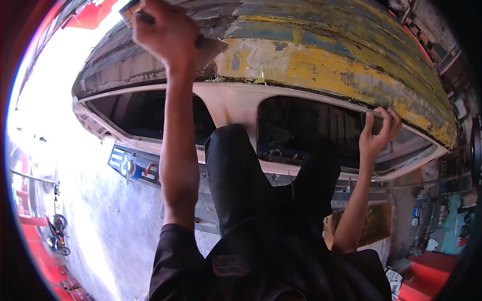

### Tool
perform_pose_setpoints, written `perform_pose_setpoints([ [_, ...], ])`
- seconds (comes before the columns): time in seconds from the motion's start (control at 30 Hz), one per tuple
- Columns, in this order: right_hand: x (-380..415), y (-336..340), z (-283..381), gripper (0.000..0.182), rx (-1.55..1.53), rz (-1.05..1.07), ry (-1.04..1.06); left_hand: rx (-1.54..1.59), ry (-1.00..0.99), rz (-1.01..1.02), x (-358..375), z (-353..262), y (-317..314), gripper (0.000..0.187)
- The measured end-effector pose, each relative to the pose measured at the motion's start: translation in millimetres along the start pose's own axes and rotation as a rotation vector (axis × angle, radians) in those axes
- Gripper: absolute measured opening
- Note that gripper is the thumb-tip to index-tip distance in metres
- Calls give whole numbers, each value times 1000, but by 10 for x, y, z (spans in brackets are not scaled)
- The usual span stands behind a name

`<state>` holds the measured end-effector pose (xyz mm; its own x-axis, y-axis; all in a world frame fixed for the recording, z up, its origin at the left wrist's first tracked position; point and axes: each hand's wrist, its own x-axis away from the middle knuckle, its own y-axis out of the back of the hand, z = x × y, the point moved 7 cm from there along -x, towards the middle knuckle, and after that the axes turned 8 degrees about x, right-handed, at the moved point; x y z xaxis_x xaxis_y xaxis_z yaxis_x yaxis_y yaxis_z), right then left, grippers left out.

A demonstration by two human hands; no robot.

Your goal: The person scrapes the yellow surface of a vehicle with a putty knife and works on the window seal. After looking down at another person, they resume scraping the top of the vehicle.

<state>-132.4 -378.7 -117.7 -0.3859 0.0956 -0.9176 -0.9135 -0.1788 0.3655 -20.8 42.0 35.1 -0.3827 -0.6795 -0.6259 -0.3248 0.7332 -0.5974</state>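
Scraping looks to be the work in hand: the left hand (165,32), up at eleven o'clock, is closed around the handle of a flat-bladed scraper (208,48), whose blade lies against the old paint of the car roof (321,45). The right hand (377,134), out at three o'clock, curls its fingers over the upper edge of the right window opening (306,133), gripping the bodywork and nothing else. Judging by the surface, the job is partly done: the stretch of roof toward ten o'clock is down to dull grey, while broad patches of yellow and blue paint cover the stretch from twelve to two o'clock. Two window openings show, the left window opening (145,115) beside the other, with a pale pillar between them. One scraper and two hands are counted. At eight o'clock, glare washes out the ground, though one parked motorbike (57,233) seems to stand there.
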Motion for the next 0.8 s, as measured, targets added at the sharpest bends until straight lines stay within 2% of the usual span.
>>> perform_pose_setpoints([
  [0.1, 12, 6, -6, 21, 12, 1, -13, 46, 134, 35, 67, 124, 21, 37],
  [0.17, -8, -10, -12, 21, 5, 3, -15, -10, 138, 83, 212, 357, 29, 42],
  [0.2, 0, -14, -18, 21, 3, 3, -17, -5, 24, 108, 154, 320, -2, 45],
  [0.33, 28, -19, -54, 22, 19, 22, -16, 122, 221, 85, -148, 195, 148, 40],
  [0.43, 33, -27, -43, 22, 8, 5, -23, 76, 271, 55, 296, 255, 6, 38],
  [0.47, 24, -38, -45, 22, 2, 6, -23, 96, 203, 108, 248, 252, 10, 36],
  [0.57, 29, -25, -54, 22, 0, 17, -21, 40, 156, -24, 130, -66, 9, 42],
  [0.7, 35, -20, -35, 22, 14, 8, -24, 55, 305, 91, 288, 302, -6, 41],
  [0.8, 28, -12, -31, 22, 18, 11, -13, -4, 56, 153, 135, 136, -60, 40],
])
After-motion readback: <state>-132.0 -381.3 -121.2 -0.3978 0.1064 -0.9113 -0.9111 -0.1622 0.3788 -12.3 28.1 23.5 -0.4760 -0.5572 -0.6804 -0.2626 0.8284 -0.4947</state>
